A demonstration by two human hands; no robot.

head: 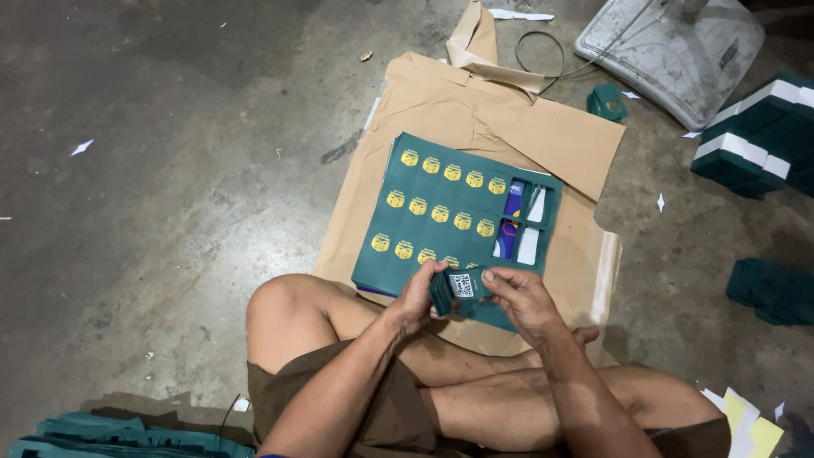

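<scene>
While the person sits cross-legged on the concrete floor [170, 170], both hands meet just above the knees at the centre of the view, sharing a small stack of dark green die-cut cards [456, 288]. The left hand [417, 297] wraps the stack from its 9 o'clock side, fingers [432, 273] curled over the top edge and closed on it. The right hand [524, 298] comes in from 3 o'clock, its thumb and fingers pinching the front card, which shows a small square code panel. Directly at 12 o'clock from the hands lies a large green printed sheet [441, 212] with rows of yellow emblems; at its 3 o'clock end several rectangular cut-outs are empty, showing blue and white beneath. The sheet rests on a spread of brown kraft paper [509, 127] that reaches toward 12 o'clock, where it is crumpled and folded. At 1 o'clock a grey plastic base [670, 51] with a black cable [543, 51] sits on the floor, with a small green bundle [607, 101] near it. At 2 o'clock are banded stacks of green cards [755, 136], and at 3 o'clock another loose green pile [772, 293]. More green sheets [110, 437] lie at 8 o'clock, and yellow and white paper scraps [750, 424] at 4 o'clock.
</scene>
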